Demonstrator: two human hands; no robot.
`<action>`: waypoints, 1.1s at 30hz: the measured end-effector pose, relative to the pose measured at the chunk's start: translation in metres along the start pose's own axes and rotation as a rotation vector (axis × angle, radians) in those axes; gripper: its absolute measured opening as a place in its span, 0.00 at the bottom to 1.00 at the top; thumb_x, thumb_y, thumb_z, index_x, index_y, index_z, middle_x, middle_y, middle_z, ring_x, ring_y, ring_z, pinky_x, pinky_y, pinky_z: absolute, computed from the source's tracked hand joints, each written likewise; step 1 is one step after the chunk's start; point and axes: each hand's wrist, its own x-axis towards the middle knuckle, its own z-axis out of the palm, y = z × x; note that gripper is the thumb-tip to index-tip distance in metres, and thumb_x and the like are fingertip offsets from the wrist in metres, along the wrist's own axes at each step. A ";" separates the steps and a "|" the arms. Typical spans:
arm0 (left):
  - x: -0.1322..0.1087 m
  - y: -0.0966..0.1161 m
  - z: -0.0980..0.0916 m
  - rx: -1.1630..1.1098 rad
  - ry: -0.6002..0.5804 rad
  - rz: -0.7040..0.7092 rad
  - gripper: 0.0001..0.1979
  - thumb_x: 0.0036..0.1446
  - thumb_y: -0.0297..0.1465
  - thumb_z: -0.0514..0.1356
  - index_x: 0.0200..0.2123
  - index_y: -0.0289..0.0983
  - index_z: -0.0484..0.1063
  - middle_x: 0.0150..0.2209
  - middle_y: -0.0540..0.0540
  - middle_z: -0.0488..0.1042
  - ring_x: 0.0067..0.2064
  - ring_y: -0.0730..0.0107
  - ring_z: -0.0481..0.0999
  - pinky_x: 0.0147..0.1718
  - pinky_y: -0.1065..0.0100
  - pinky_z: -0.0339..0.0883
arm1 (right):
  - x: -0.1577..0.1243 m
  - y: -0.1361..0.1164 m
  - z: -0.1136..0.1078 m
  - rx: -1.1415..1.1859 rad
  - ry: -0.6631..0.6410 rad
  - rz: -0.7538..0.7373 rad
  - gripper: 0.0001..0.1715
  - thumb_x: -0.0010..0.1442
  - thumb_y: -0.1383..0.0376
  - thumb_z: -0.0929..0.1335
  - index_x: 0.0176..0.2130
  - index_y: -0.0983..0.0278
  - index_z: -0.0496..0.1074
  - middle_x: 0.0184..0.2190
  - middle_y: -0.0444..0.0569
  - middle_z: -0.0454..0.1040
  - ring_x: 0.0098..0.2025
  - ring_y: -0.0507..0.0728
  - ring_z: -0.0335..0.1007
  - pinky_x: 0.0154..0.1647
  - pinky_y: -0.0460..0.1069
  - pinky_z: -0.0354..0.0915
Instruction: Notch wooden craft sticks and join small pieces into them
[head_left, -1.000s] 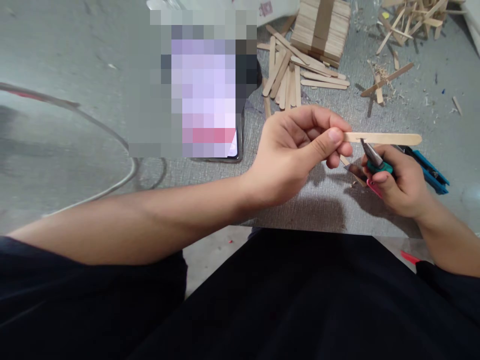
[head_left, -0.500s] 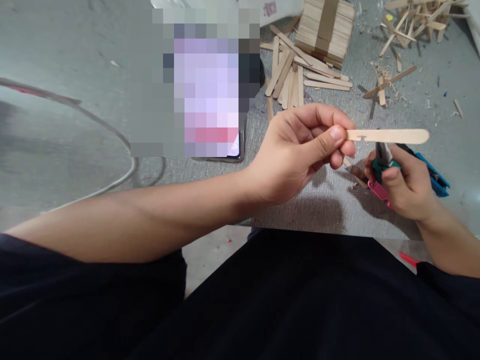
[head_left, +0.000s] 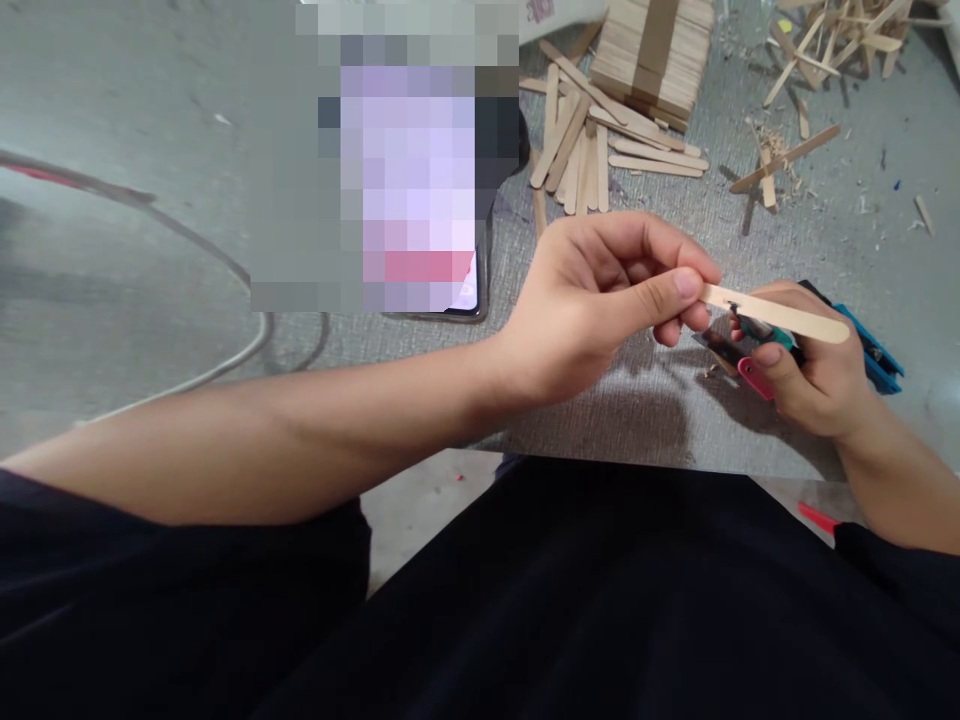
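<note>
My left hand point(head_left: 622, 290) is closed, pinching one end of a wooden craft stick point(head_left: 795, 314) between thumb and fingers. The stick tilts down to the right and carries a small dark-edged notch near my fingertips. In my right hand point(head_left: 817, 370) is a pair of pliers point(head_left: 759, 330) with green handles, gripped with the fingers wrapped round. The jaws point up and left, and their tip meets the stick at the notch; whether they clamp it I cannot tell. Under my right hand lies a pink-handled knife point(head_left: 756, 378) with a broad dark blade.
A blue tool point(head_left: 870, 345) lies right of my right hand. Behind sit loose craft sticks point(head_left: 577, 150) and a banded bundle of sticks point(head_left: 682, 50). Crossed sticks point(head_left: 784, 162) with shavings and a stick pile point(head_left: 847, 35) are at back right. A phone point(head_left: 469, 290), mostly blurred, and a cable point(head_left: 247, 345) are left.
The stick's free end has swung downward. The pliers have turned from pointing up to pointing left, bringing their tip to the notch. My left hand has shifted slightly right.
</note>
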 end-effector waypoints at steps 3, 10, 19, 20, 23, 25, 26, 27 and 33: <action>0.000 0.001 0.001 0.005 0.001 0.035 0.17 0.55 0.45 0.79 0.35 0.39 0.84 0.28 0.49 0.82 0.26 0.74 0.80 0.26 0.71 0.77 | 0.000 0.001 -0.004 -0.028 -0.015 -0.011 0.17 0.75 0.48 0.66 0.52 0.55 0.74 0.44 0.51 0.80 0.44 0.62 0.79 0.46 0.59 0.75; 0.000 0.002 0.001 0.101 0.002 0.075 0.18 0.56 0.45 0.79 0.35 0.38 0.82 0.28 0.48 0.82 0.28 0.70 0.83 0.27 0.70 0.80 | 0.001 0.005 -0.013 -0.063 -0.064 -0.081 0.15 0.75 0.53 0.67 0.56 0.56 0.72 0.47 0.51 0.79 0.46 0.61 0.79 0.47 0.57 0.75; -0.003 0.010 0.002 0.263 0.010 0.063 0.16 0.60 0.41 0.77 0.37 0.34 0.82 0.29 0.47 0.84 0.26 0.74 0.81 0.28 0.74 0.79 | 0.002 -0.001 -0.022 -0.045 -0.167 -0.007 0.14 0.74 0.53 0.68 0.51 0.58 0.75 0.43 0.52 0.80 0.41 0.60 0.77 0.42 0.56 0.71; -0.004 0.011 0.003 0.269 0.006 0.051 0.14 0.61 0.39 0.76 0.37 0.34 0.81 0.29 0.47 0.84 0.27 0.74 0.82 0.29 0.73 0.80 | 0.002 -0.001 -0.023 -0.038 -0.184 0.010 0.13 0.74 0.53 0.68 0.51 0.57 0.75 0.42 0.51 0.80 0.40 0.60 0.77 0.41 0.56 0.70; -0.003 0.013 0.003 0.256 -0.008 0.011 0.12 0.62 0.36 0.76 0.37 0.34 0.81 0.30 0.47 0.84 0.29 0.71 0.84 0.31 0.72 0.81 | 0.002 -0.003 -0.025 -0.023 -0.238 0.064 0.13 0.75 0.53 0.67 0.51 0.58 0.75 0.42 0.50 0.80 0.38 0.58 0.76 0.39 0.55 0.69; -0.002 0.012 0.003 0.237 -0.019 -0.022 0.12 0.61 0.36 0.76 0.37 0.34 0.80 0.29 0.47 0.83 0.30 0.70 0.85 0.32 0.71 0.82 | 0.002 -0.004 -0.024 -0.027 -0.259 0.067 0.13 0.75 0.54 0.67 0.51 0.58 0.75 0.41 0.50 0.80 0.37 0.58 0.76 0.38 0.55 0.68; -0.001 0.011 0.002 0.224 -0.023 -0.037 0.13 0.61 0.36 0.76 0.37 0.34 0.80 0.29 0.47 0.83 0.30 0.69 0.85 0.32 0.71 0.82 | 0.002 -0.003 -0.023 -0.047 -0.238 0.049 0.13 0.75 0.54 0.67 0.52 0.58 0.75 0.41 0.50 0.80 0.38 0.58 0.76 0.38 0.55 0.69; -0.001 0.010 0.002 0.208 -0.026 -0.050 0.13 0.61 0.36 0.76 0.37 0.34 0.80 0.28 0.47 0.83 0.29 0.69 0.85 0.31 0.71 0.82 | 0.001 -0.003 -0.022 -0.081 -0.196 0.024 0.13 0.75 0.54 0.68 0.52 0.58 0.75 0.42 0.51 0.80 0.39 0.59 0.77 0.39 0.56 0.69; -0.001 0.005 0.001 0.142 -0.022 -0.062 0.15 0.59 0.38 0.78 0.36 0.34 0.80 0.28 0.47 0.83 0.28 0.70 0.84 0.30 0.71 0.83 | 0.001 -0.003 -0.021 -0.083 -0.118 -0.027 0.12 0.74 0.58 0.69 0.54 0.56 0.77 0.44 0.52 0.82 0.43 0.61 0.80 0.42 0.56 0.71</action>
